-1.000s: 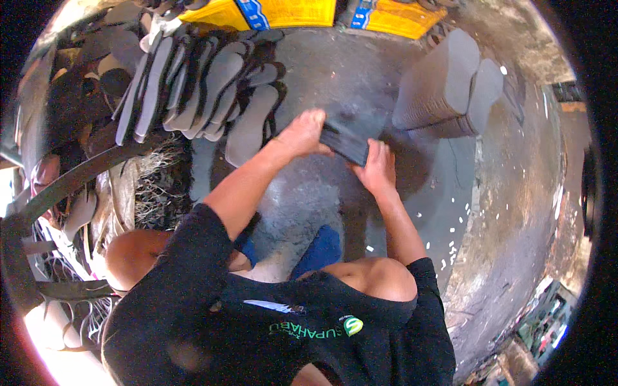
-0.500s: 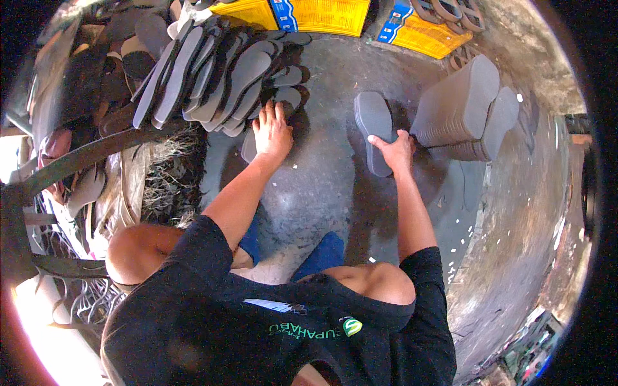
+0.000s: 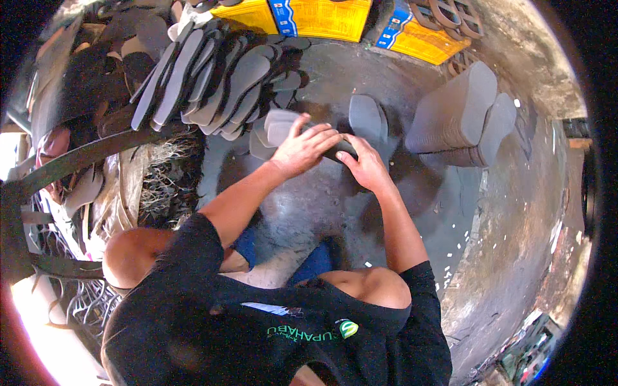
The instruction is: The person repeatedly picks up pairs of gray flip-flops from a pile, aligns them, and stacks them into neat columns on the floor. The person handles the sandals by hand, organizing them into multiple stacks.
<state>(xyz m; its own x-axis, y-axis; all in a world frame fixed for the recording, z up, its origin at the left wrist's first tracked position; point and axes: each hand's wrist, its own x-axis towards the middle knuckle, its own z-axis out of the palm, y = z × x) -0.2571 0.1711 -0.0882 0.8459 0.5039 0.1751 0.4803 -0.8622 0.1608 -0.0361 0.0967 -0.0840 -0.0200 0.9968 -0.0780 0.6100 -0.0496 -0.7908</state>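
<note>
Gripping a grey shoe sole [image 3: 280, 127] in both hands near the centre of the frame, a person in a black T-shirt [image 3: 219, 321] bends over a dark, scuffed floor [image 3: 302, 206]. The left hand [image 3: 308, 151] lies across the sole, its fingers near each other and curled lightly over the upper side; the right hand [image 3: 368, 166] has thumb and fingers closed around the dark right end. The sole slants from upper left to lower right, its left end blurred, and whether more than 1 piece sits in the grip cannot be told. Just beyond the right hand, a loose sole [image 3: 368, 116] lies on the floor, its lower part hidden. In the upper right of the frame, 2 packed stacks of grey soles [image 3: 454, 106] stand side by side, touching. A slanting row of soles [image 3: 244, 71] fills the upper left, overlapping closely. At the top edge are 2 yellow boxes [image 3: 331, 20] with blue bands, brown sandal parts [image 3: 454, 18] resting on the right-hand box. At the left, thin dark strips [image 3: 170, 170] lie in a tangle below a curved bar [image 3: 71, 159], while white scraps [image 3: 368, 264] dot the lower right
</note>
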